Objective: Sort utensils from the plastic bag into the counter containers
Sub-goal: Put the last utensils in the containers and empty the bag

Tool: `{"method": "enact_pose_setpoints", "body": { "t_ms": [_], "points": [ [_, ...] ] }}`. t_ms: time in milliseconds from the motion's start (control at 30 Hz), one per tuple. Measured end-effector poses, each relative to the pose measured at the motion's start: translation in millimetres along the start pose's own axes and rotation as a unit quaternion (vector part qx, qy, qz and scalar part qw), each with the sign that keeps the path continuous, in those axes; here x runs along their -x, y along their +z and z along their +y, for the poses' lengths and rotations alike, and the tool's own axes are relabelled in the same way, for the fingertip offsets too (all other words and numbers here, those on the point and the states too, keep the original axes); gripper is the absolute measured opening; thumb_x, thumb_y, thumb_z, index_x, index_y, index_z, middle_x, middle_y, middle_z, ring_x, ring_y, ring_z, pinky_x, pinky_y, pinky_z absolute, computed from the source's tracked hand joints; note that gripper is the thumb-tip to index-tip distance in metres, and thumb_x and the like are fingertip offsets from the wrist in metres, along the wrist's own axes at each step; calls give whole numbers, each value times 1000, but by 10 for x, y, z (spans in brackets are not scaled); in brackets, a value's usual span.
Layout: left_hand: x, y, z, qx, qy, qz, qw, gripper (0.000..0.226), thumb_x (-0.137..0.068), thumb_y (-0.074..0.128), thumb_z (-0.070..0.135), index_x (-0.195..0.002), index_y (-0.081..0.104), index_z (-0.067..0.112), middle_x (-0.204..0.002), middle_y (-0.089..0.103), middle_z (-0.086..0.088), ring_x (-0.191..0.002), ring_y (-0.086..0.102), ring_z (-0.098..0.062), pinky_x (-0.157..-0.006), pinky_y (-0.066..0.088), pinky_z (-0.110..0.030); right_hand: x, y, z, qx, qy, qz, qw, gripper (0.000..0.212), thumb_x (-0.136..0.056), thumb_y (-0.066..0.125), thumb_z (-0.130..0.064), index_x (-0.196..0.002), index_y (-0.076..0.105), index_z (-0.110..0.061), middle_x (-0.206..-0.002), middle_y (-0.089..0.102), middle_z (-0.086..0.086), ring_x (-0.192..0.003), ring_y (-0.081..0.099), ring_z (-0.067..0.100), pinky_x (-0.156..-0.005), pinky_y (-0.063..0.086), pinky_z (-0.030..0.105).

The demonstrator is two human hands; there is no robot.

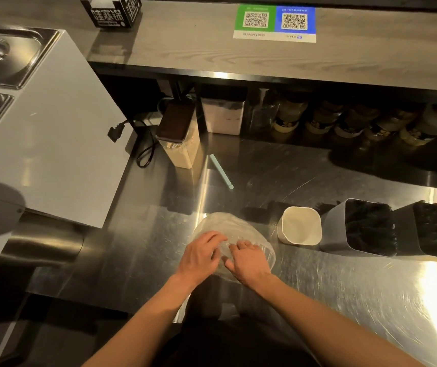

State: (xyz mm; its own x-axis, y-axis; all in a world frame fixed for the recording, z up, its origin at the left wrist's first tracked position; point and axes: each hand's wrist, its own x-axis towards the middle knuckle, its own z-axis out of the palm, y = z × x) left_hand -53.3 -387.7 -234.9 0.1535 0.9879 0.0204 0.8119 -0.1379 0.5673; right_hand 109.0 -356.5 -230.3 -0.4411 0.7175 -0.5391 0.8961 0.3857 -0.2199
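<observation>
Scratched glossy steel counter [344, 287] (swirl-marked) under a clear crinkled plastic bag [228, 223].

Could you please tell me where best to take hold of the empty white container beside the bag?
Pinch the white container by its left rim, coming from above: it stands upright, open and empty, and the grey container sits close on its right side.

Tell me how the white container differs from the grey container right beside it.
The white container looks empty; the grey container is packed with dark utensils. The white container is lower and smaller across; the grey container stands taller and wider. One is plain white, the other grey. Both are open-topped, squarish with rounded corners, and stand on the steel counter.
</observation>
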Motion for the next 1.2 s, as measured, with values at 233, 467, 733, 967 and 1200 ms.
{"method": "enact_pose_setpoints", "body": {
  "t_ms": [233, 467, 733, 967, 1200],
  "points": [
    [-229, -25, -24, -23, -114, -228, 967, 98, -81, 67, 2, -160, 12, 20, -168, 5, -3, -154, 11, -25, -124, 24, -40, -89, 120, -83, -1, -28, -42, 999, 66, -98, 58, -29, -153, 26, -12, -160, 28, 17, -147, 30, 30, -122, 19, 37],
    [-187, -42, -40, -32, -50, -152, 987, 72, -86, 67, 15, -152, 40, 28, -158, 36, 2, -148, 28, -17, -122, 11, -27, -110, -51, 2, 26, -28, 1, 999, 38, -100, 50, -20, -137, 50, -12, -134, 58, 11, -122, 54, 29, -101, 43, 39],
    [-69, -88, 50, 40, -126, -91, 987, 66, -88, 71, 25, -147, 43, 28, -144, 54, 6, -132, 50, -15, -112, 41, -32, -109, -270, 189, -61, -60, 8, 996, 31, -105, 44, -32, -127, 57, -15, -121, 67, 10, -110, 62, 30, -91, 47, 40],
    [-74, -68, 109, 21, -91, -98, 991, 34, -99, 62, 28, -132, 58, 25, -126, 65, 6, -113, 61, -12, -92, 44, -17, -55, -322, 269, -201, -43, -32, 978, 25, -104, 47, -25, -106, 65, -7, -111, 68, 11, -99, 60, 29, -86, 44, 37],
    [-69, -28, 67, 82, -152, -68, 983, 21, -100, 59, 18, -120, 67, 19, -111, 67, 7, -99, 60, -7, -82, 41, -11, -22, -299, 270, -227, -35, 5, 973, 27, -104, 49, -28, -117, 66, -12, -120, 67, 7, -110, 60, 26, -93, 44, 34]
  ]
}}
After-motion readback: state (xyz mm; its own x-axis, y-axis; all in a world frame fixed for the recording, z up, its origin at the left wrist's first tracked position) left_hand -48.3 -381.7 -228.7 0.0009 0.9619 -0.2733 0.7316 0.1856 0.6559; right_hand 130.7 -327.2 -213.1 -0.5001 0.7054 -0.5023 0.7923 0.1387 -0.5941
